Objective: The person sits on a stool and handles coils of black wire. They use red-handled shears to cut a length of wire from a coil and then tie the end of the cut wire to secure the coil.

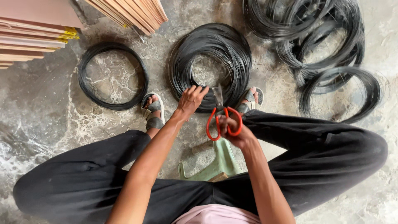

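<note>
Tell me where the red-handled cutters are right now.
In the head view the red-handled cutters sit just right of centre, gripped in the right hand, their blades at the near edge of the middle coil of black wire, beside the left hand.

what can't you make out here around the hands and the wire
- Head view: cutter blades blur against the middle wire coil; no cut visible.
- Right hand fingers hidden by the red handles.
- Left hand covers the wire beneath it.
- Green stool mostly hidden by legs.
</note>
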